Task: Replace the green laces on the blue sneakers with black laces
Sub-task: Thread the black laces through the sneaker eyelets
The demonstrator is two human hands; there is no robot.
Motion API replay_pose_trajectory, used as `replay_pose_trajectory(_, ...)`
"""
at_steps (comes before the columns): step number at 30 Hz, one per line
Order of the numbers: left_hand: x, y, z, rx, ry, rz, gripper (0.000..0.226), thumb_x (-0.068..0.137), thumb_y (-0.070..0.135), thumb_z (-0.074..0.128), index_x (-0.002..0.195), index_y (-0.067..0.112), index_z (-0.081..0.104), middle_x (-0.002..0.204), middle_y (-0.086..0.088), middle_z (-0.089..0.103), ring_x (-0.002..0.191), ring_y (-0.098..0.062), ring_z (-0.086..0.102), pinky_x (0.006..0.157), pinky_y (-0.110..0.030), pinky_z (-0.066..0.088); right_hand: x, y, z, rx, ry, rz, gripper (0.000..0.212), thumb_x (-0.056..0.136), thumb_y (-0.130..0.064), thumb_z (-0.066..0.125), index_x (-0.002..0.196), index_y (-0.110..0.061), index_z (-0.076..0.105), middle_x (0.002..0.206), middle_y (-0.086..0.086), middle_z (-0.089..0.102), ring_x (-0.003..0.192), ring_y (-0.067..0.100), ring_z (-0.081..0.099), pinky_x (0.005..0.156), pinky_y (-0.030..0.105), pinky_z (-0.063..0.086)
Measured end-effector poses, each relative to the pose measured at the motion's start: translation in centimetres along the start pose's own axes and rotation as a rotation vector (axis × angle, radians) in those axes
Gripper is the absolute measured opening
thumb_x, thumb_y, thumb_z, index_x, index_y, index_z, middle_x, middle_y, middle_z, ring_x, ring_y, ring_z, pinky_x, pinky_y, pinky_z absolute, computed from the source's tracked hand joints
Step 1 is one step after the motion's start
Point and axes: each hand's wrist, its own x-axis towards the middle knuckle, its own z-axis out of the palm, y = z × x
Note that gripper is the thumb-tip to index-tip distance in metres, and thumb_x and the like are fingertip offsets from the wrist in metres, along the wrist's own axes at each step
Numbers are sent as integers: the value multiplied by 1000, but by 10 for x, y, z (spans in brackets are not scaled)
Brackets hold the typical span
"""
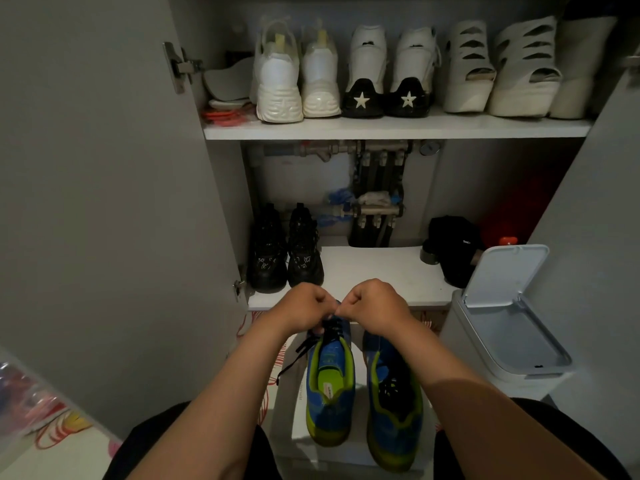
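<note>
Two blue sneakers with lime-green trim lie heel-toward-me on a white stool between my knees: the left sneaker (330, 386) and the right sneaker (393, 410). A black lace (302, 348) is threaded in the left sneaker's front, and one end trails off to its left. My left hand (304, 308) and my right hand (375, 306) are both curled over that sneaker's toe end, knuckles nearly touching, pinching the black lace. The right sneaker also shows black lace in its opening. No green lace is visible.
An open shoe cabinet stands ahead. Its upper shelf (398, 128) carries white shoes. Its lower shelf (367, 271) holds black boots (285, 251) and a black item at the right. A white bin with its lid raised (509, 327) stands right of the sneakers.
</note>
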Motion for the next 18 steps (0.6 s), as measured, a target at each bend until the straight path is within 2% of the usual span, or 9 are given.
replay_pose_trajectory(3,2,-7,-3,150,49,-24,18,87,21,66,81,7,75,90,-14,73,80,-20,67,78,-41,56,-1,1,2,-31,-44,21,19,75,-43,82,74,-25,76,78,-13,72,77,7,66,69,28,54)
replay_pose_trajectory(5,2,-11,-3,245,80,-48,21,88,22,63,81,5,73,94,-13,73,90,-23,69,84,-41,57,-4,1,5,-95,-125,43,19,78,-39,79,80,-21,75,83,-9,72,82,12,66,76,32,57)
replay_pose_trajectory(7,4,-16,-1,252,86,-60,20,89,23,64,81,8,73,92,-8,74,90,-20,68,82,-35,56,-8,2,10,-233,-194,75,32,77,-46,75,79,-15,67,82,-2,67,80,17,63,66,29,52)
replay_pose_trajectory(9,4,-20,2,217,87,-63,14,89,22,68,83,11,75,92,-4,74,89,-14,67,79,-27,53,-11,3,15,-297,-238,98,37,78,-50,73,78,-16,59,79,1,60,75,18,58,53,25,40)
replay_pose_trajectory(12,2,-25,9,170,118,-75,11,90,20,68,88,11,75,96,-1,73,90,-12,64,79,-23,47,-11,3,19,-261,-290,134,28,83,-39,70,79,-13,60,78,4,59,79,22,62,58,25,43)
replay_pose_trajectory(15,0,-29,17,178,121,-104,15,92,21,63,91,9,73,97,-2,72,91,-15,64,80,-25,48,-7,7,22,-145,-288,211,20,85,-20,65,71,-8,58,73,7,59,72,22,59,58,27,43)
replay_pose_trajectory(18,0,-34,27,161,111,-111,17,91,21,65,88,6,72,93,-6,72,86,-14,64,74,-22,46,-3,14,21,-69,-280,271,17,83,-14,66,84,3,67,85,14,67,76,23,62,62,29,47)
